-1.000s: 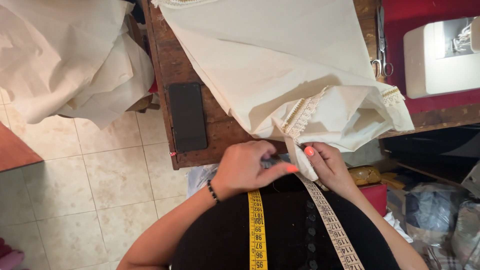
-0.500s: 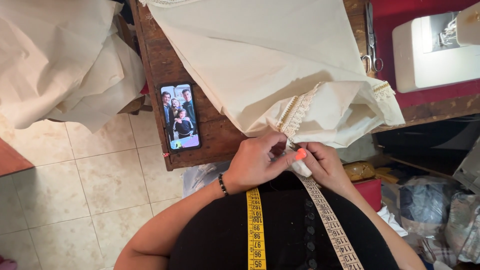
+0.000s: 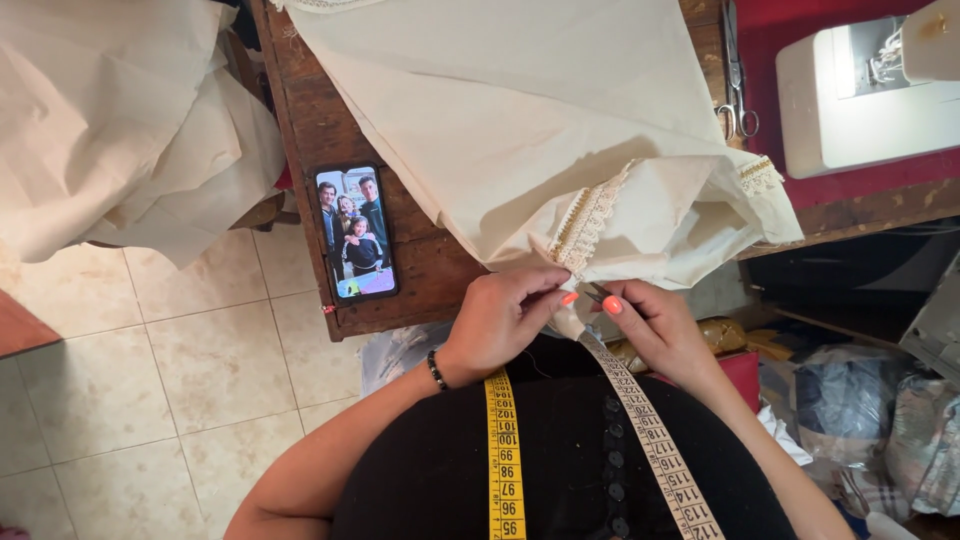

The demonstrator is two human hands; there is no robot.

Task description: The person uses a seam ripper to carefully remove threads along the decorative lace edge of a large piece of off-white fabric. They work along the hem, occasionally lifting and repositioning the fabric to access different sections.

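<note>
From the head view I see both hands drawn in close to the body, just off the near edge of the table (image 3: 300, 130). The left hand (image 3: 500, 320) comes in with the wrist bent, a dark bead bracelet (image 3: 437, 370) around it, fingers curled tight and the thumb with its orange nail pressed forward; it pinches the lower end of the lace trim (image 3: 588, 222) where that hangs off the cloth. The right hand (image 3: 655, 325) faces it, fingers folded, its orange thumbnail turned up, closed on a small dark tool (image 3: 594, 293) whose tip pokes out toward the left thumb; I cannot tell what kind of tool it is. The two thumbs nearly touch. The cloth (image 3: 520, 110) is plain cream fabric, spread wide over the table and bunched into folds at the near right corner, where it spills over the edge above the hands. The trim is a narrow cream and gold band with a scalloped edge, running down the fold to the fingers. A tape (image 3: 503, 450) hangs around the neck, one yellow side and one white side down the black top. A phone (image 3: 356, 233) lies lit on the table left of the cloth, scissors (image 3: 737, 70) at the far right, and a white sewing machine (image 3: 860, 85) beyond them.
</note>
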